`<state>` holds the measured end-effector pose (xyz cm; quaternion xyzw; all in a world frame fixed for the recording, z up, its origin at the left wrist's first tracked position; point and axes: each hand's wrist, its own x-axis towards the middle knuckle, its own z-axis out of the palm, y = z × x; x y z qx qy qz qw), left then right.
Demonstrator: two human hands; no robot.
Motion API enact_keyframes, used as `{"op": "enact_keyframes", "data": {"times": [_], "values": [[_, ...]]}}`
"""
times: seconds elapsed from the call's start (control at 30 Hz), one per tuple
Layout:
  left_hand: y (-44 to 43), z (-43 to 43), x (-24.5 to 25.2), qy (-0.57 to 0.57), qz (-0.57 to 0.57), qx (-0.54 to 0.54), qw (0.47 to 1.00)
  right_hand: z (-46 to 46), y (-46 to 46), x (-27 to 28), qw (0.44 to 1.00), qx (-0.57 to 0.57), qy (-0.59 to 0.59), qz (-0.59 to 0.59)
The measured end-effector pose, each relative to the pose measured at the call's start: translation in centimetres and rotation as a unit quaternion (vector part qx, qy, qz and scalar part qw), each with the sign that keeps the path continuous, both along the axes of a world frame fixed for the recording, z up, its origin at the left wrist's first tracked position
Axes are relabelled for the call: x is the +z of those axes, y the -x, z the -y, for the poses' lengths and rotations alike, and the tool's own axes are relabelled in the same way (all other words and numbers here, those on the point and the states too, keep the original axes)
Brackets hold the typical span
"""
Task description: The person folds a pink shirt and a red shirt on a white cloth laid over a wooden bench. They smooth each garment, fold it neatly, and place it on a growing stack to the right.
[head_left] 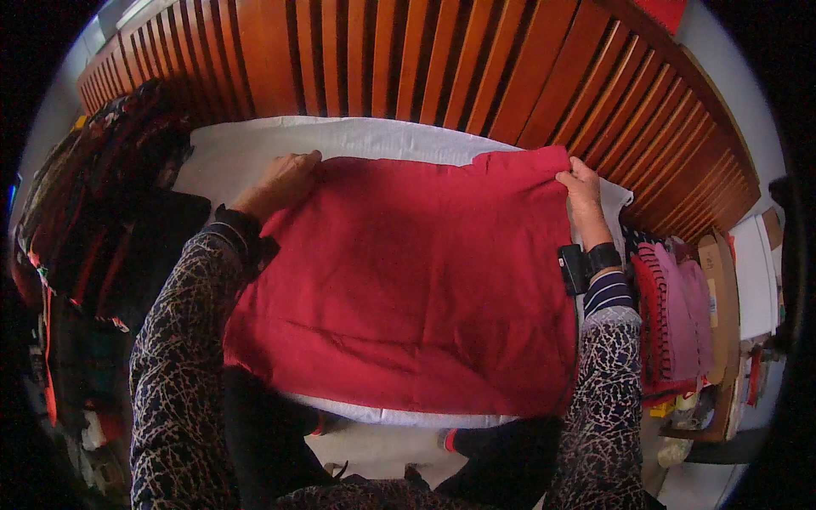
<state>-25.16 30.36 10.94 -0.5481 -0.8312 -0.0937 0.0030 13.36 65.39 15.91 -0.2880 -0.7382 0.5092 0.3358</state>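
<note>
A red cloth [414, 268], perhaps a garment, lies spread out before me on a white sheet [357, 135]. My left hand [294, 172] grips its far left corner, the fingers closed on the edge. At the far right corner, my right hand [581, 185] pinches the cloth between thumb and fingers. A raised strip runs along the far edge near that hand. Creases cross the lower part of the cloth, and its near edge hangs close to my legs. What lies under the cloth is hidden.
A slatted wooden backrest [408, 64] curves along the far side. Dark clothes [121, 210] are heaped at the left. To the right are folded pink and red clothes [685, 312] beside a cardboard piece [719, 306]. Pale floor [382, 446] shows between my legs.
</note>
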Motion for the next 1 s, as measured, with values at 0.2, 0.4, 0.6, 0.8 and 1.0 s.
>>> {"op": "enact_keyframes", "data": {"times": [0.2,0.4,0.6,0.8,1.0], "values": [[1.5,0.2,-1.8,-0.07,-0.02,-0.043,0.996,0.4,-0.5,0.1,0.997,0.011,-0.02,0.069],[4.1,-0.1,-2.9,-0.102,-0.037,-0.137,0.985,0.9,-2.3,-2.5,0.982,-0.003,-0.078,0.173],[5.5,-0.1,-4.0,-0.127,-0.073,-0.202,0.968,2.4,-3.7,-5.2,0.948,-0.002,-0.15,0.282],[5.7,1.4,-5.2,-0.157,-0.067,-0.219,0.961,2.7,-5.5,-6.7,0.883,0.038,-0.302,0.358],[5.9,1.9,-4.4,-0.076,0.049,-0.207,0.974,3.1,-5.5,-6.0,0.838,0.003,-0.313,0.447]]}}
